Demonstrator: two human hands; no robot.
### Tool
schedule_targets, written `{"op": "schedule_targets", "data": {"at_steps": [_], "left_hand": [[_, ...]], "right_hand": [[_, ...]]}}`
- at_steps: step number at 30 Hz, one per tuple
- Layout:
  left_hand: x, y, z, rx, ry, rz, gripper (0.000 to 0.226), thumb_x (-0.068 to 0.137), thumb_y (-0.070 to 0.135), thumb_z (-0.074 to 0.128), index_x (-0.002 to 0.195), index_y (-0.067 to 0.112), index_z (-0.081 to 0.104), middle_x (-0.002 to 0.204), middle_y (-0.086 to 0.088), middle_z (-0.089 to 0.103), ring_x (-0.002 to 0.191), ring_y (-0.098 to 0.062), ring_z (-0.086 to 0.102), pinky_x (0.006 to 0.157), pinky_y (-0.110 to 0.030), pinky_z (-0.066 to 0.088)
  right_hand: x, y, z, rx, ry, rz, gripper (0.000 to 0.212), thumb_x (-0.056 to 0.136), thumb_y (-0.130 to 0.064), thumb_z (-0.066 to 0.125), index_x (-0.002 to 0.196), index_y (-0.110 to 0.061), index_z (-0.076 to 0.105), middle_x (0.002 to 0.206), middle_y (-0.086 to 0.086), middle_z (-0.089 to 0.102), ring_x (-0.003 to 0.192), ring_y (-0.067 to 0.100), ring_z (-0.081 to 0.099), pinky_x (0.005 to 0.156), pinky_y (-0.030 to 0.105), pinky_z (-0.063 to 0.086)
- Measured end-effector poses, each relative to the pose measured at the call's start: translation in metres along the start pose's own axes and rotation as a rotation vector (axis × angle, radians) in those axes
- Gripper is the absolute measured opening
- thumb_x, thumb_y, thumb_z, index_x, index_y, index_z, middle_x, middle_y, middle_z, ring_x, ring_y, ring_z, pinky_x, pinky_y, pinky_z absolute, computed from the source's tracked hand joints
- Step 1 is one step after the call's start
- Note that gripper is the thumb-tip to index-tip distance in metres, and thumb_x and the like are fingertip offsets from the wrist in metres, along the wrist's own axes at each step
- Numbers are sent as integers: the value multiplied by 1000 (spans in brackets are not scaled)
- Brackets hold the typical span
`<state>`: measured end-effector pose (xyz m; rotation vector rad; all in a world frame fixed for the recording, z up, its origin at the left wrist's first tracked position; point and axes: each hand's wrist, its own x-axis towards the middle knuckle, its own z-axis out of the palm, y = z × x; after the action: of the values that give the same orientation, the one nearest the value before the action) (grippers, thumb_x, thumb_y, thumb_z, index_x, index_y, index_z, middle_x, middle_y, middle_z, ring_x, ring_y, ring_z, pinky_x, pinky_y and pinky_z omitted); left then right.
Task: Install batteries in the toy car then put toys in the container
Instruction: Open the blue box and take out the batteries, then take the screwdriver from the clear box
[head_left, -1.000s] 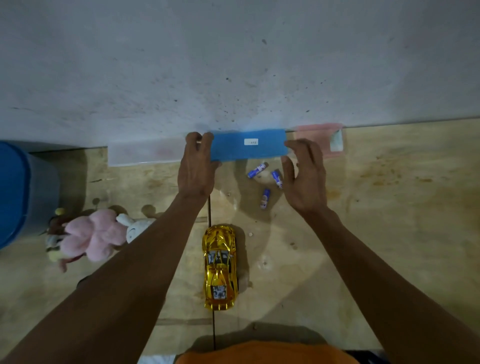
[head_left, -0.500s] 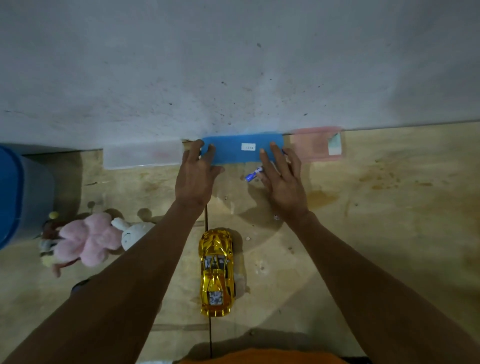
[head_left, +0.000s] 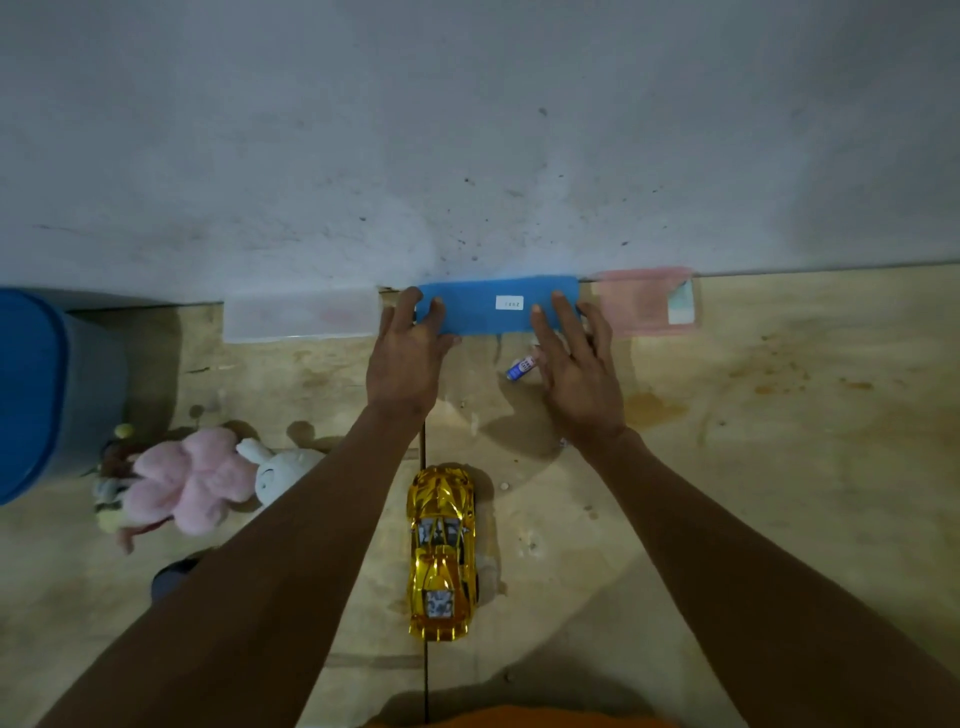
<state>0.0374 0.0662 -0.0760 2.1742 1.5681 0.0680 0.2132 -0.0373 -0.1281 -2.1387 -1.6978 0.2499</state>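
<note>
A gold toy car (head_left: 441, 551) lies on the wooden floor between my forearms, nose toward the wall. A flat blue box (head_left: 488, 312) with a white label stands against the wall. My left hand (head_left: 405, 358) grips its left end, thumb under the lower edge. My right hand (head_left: 576, 369) lies flat, fingers spread, with its fingertips on the box's right part. One blue-and-white battery (head_left: 521, 368) shows beside my right thumb; any others are hidden under that hand. A pink plush (head_left: 187, 478) and a white bunny plush (head_left: 280, 467) lie at the left.
A large blue container (head_left: 31, 389) stands at the far left by the wall. A translucent box (head_left: 301, 322) and a pink box (head_left: 644, 301) flank the blue box along the grey wall (head_left: 467, 130). A small dark object (head_left: 171, 579) lies beside my left forearm.
My right hand has slid left and forward, covering the batteries and laying its fingers on the blue box. My left hand has stayed on the box's left end.
</note>
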Motion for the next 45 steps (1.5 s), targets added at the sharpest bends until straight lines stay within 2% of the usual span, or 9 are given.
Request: {"op": "schedule_targets", "data": {"at_steps": [3,13,18,23,32,37,41,43,45], "left_hand": [[-1,1,0,75,-23,7,47,102,25,54,146,10,44,157,-12,29,141,-32,37,107,-50,49],[-14,5,-18,188,-72,12,68,101,30,57,159,19,22,165,-6,19,147,-30,26,115,-46,41],[-23,-4,-22,53,-62,13,65,100,31,60,156,18,31,164,-10,23,147,-30,28,114,-48,40],[-38,-18,-25,-2,-9,33,58,98,29,63,150,12,43,158,-14,34,141,-34,39,108,-47,46],[-53,-62,-37,-77,124,20,47,95,24,68,138,6,57,142,-18,50,129,-34,52,99,-44,52],[-47,-105,-59,-44,197,-23,44,92,17,68,135,6,60,136,-18,55,122,-37,55,94,-48,53],[-33,-151,-81,35,205,-67,46,91,18,69,135,10,59,137,-16,56,124,-37,52,96,-50,52],[-25,-175,-88,61,191,-74,47,91,19,70,136,12,58,140,-16,55,126,-38,50,96,-52,51],[-16,-194,-92,86,159,-33,48,91,16,70,137,12,57,142,-19,53,129,-40,48,99,-55,50]], "right_hand": [[8,-2,-8,-18,-32,10,54,103,-36,30,150,-11,40,157,16,34,143,33,13,115,53,34],[11,-2,-15,-2,-72,-28,53,99,-18,56,150,-12,40,157,14,34,141,38,26,110,53,40],[5,5,-13,41,1,-24,53,95,-9,62,146,-10,45,153,19,39,140,37,29,111,52,40],[-3,16,-6,88,49,-48,45,99,-9,52,143,-8,48,152,22,38,139,41,30,113,52,36],[-6,3,-8,-7,117,-44,44,99,-18,43,142,-9,49,150,23,39,137,42,33,110,51,36],[3,-43,-9,-82,190,-22,39,100,-19,47,138,-11,53,145,19,47,128,41,41,102,50,39],[19,-120,8,89,166,-28,29,99,-20,53,124,-10,62,121,15,62,111,38,55,90,48,48],[26,-172,20,293,73,79,22,97,-21,56,116,-12,65,105,10,67,99,31,61,83,42,52],[36,-221,33,447,-55,312,17,96,-25,61,102,-11,69,91,2,68,84,17,62,80,35,52]]}}
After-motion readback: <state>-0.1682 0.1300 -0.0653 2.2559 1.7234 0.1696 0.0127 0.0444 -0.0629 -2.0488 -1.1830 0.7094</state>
